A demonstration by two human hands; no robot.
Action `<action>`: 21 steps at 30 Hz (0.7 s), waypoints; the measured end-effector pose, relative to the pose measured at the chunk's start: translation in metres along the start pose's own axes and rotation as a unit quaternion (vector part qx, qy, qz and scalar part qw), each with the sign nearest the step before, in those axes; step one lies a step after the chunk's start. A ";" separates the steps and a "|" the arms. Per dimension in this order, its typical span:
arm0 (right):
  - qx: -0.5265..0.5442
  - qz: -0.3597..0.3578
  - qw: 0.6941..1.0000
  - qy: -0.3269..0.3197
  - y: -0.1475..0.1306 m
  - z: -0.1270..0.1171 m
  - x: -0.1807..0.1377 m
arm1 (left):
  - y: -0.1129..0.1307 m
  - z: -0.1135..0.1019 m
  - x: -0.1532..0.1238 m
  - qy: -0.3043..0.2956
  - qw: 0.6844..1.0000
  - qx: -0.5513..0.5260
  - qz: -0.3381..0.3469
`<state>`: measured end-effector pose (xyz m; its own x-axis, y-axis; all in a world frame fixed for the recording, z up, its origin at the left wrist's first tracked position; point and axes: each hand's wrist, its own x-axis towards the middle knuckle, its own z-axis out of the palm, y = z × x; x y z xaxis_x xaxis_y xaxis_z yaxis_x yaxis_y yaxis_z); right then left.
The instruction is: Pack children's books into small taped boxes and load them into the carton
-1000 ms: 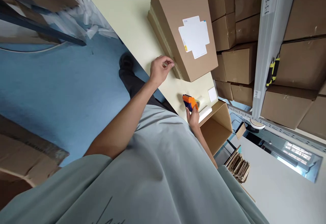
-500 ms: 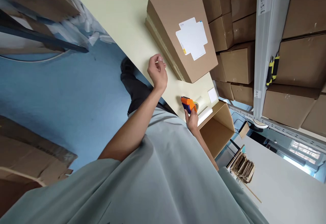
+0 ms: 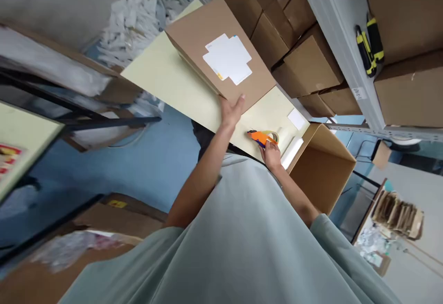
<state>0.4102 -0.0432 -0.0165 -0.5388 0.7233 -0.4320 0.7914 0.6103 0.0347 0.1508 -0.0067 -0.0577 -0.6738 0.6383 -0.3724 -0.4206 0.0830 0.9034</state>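
**Left hand on the box, right hand on the tape gun**

Your left hand [image 3: 232, 110] lies flat against the near corner of the box [image 3: 194, 41], grip apart and fingers spread. The palm hides that corner. The box sits on the tabletop [image 3: 166, 78] at 12 o'clock from this hand, with a white label [image 3: 227, 59] on top whose print is too small to read.

At 4 o'clock from that hand, your right hand [image 3: 272, 154] has its grip clamped on the orange tape gun [image 3: 260, 137], and its fingers cover the handle. The clear roll is hard to make out. An open carton [image 3: 321, 165] stands at 4 o'clock from the gun, its inside out of sight.
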 end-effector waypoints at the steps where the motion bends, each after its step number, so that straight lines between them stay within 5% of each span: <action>1: 0.009 -0.018 1.000 -0.017 -0.009 -0.004 0.005 | 0.003 -0.019 0.005 -0.020 0.999 0.023 0.008; 6: 0.064 -0.109 0.988 -0.091 -0.071 -0.018 0.029 | 0.046 -0.099 0.029 -0.123 0.978 0.158 0.063; 11: 0.086 -0.136 0.982 -0.104 -0.098 -0.026 0.038 | 0.066 -0.117 0.036 -0.144 0.964 0.216 0.056; 14: 0.081 -0.131 0.983 -0.102 -0.071 -0.031 0.034 | 0.060 -0.115 0.034 -0.138 0.965 0.215 0.051; 21: 0.008 -0.040 0.990 -0.137 0.056 -0.051 0.016 | 0.052 -0.123 0.041 -0.142 0.962 0.224 0.059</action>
<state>0.4310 0.0186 0.0241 -0.5030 0.5573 -0.6606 0.7549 0.6555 -0.0219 0.0271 -0.0706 -0.0523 -0.4813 0.8416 -0.2451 -0.0036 0.2777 0.9607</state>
